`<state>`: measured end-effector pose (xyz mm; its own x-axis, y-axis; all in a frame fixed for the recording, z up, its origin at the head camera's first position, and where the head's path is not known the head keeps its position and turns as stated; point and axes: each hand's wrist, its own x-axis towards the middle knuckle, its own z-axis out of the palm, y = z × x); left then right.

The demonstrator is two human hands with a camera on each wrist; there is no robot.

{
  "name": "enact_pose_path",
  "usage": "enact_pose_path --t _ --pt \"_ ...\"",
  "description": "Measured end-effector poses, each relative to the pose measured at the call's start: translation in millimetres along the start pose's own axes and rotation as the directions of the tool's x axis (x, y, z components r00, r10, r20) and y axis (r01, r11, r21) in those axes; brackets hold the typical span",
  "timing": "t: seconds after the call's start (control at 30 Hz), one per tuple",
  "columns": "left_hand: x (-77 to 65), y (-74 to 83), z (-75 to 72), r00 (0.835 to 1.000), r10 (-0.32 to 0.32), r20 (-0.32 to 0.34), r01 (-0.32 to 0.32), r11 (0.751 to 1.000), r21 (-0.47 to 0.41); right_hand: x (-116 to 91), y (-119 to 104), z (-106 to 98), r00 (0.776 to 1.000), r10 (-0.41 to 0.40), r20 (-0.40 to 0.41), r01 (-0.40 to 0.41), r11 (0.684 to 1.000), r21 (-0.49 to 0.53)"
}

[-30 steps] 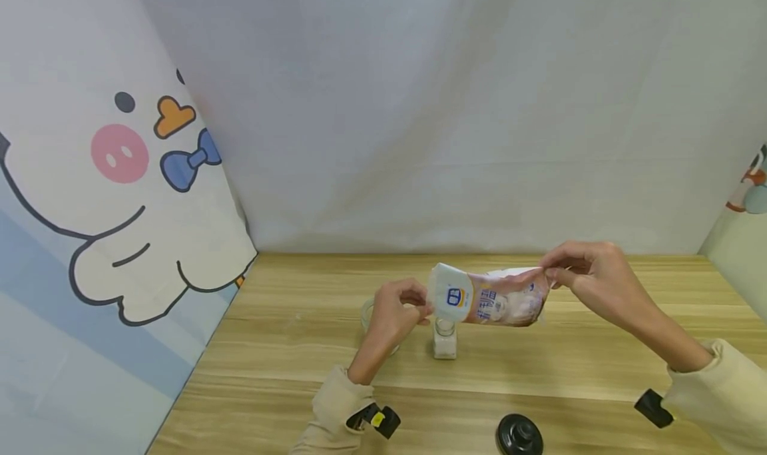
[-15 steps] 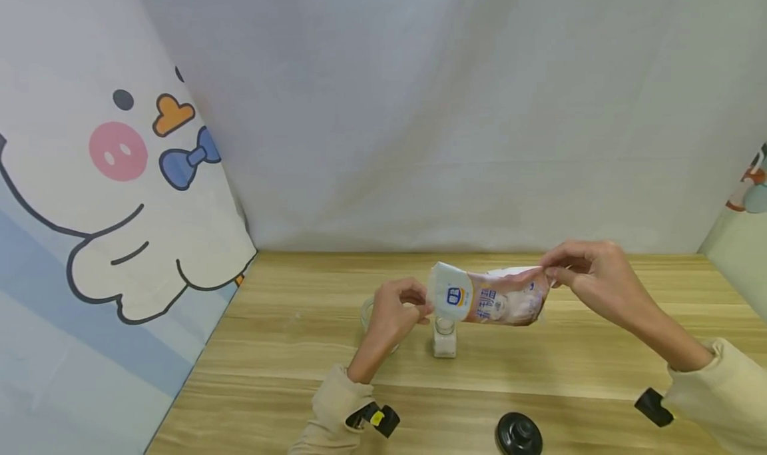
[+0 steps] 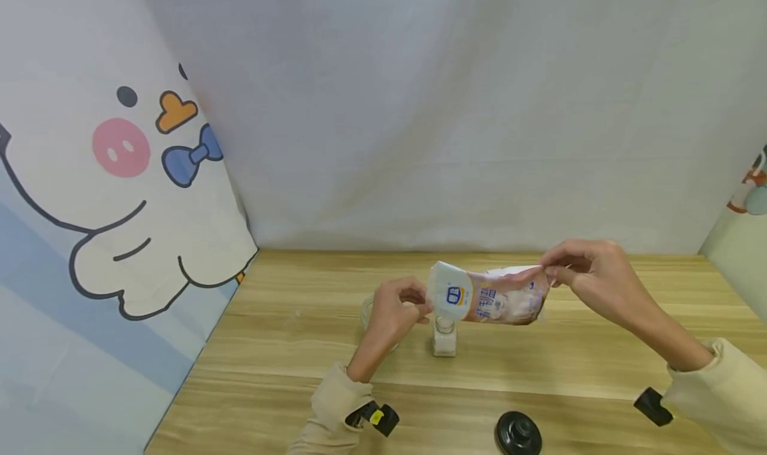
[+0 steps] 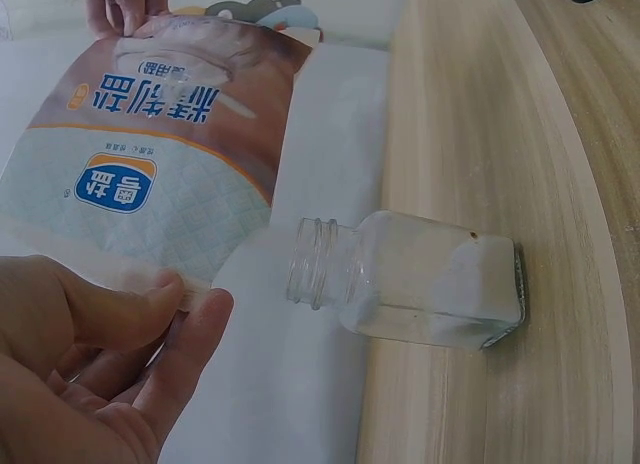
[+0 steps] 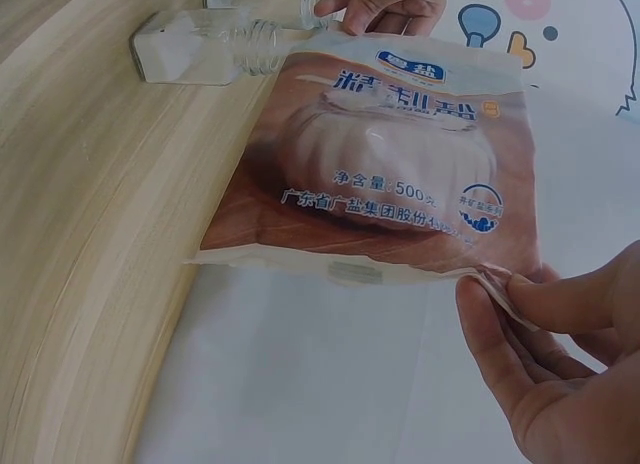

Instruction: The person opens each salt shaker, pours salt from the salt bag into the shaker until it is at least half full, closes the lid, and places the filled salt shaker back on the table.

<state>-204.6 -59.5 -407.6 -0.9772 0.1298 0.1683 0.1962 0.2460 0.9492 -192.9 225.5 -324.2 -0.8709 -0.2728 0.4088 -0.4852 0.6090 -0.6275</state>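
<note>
A printed bag of salt (image 3: pixel 500 303) hangs tilted above the table, its white-and-blue end lower and to the left. With thumb and fingers my left hand (image 3: pixel 392 315) pinches that end at its edge. The opposite corner is pinched by my right hand (image 3: pixel 590 278), held slightly higher. Just below the bag's left end stands an upright, uncapped square glass jar (image 4: pixel 430 279) with white salt in its lower part. In the left wrist view a faint whitish streak joins the bag's edge and the jar's mouth.
Another clear glass container (image 3: pixel 366 312) stands behind my left hand, mostly hidden. A round black lid with a knob (image 3: pixel 518 434) lies near the table's front. The wooden table (image 3: pixel 269 355) meets a pale cloth backdrop (image 3: pixel 467 142) at its far edge.
Both hands and the bag stay almost still. The view shifts very slightly; the jar and the lid keep their places.
</note>
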Motion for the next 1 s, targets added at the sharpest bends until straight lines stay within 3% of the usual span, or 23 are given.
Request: enact_pose_path --t 0.13,0.27,0.33,0.67,1.0 --pt "-3.3 10.5 -0.8 1.000 0.001 0.002 -0.001 1.000 0.013 0 -1 0 1.000 0.001 -0.001 -0.001 1.000 0.004" --pt "-2.7 9.8 -1.0 1.000 -0.002 0.004 0.002 1.000 0.017 0 -1 -1 1.000 -0.002 -0.005 0.002 1.000 0.002" --pt "0.8 0.4 -0.4 1.000 -0.002 0.004 0.002 1.000 0.010 0 -1 -1 1.000 -0.002 -0.006 0.002 1.000 0.007" --pt "-2.1 9.6 0.2 1.000 -0.021 0.001 0.021 1.000 -0.007 0 2 1 1.000 0.010 -0.007 -0.010 1.000 0.006" --pt "0.3 0.0 0.6 1.000 -0.010 -0.007 0.010 1.000 0.014 1 2 1 1.000 -0.002 -0.012 0.002 1.000 0.013"
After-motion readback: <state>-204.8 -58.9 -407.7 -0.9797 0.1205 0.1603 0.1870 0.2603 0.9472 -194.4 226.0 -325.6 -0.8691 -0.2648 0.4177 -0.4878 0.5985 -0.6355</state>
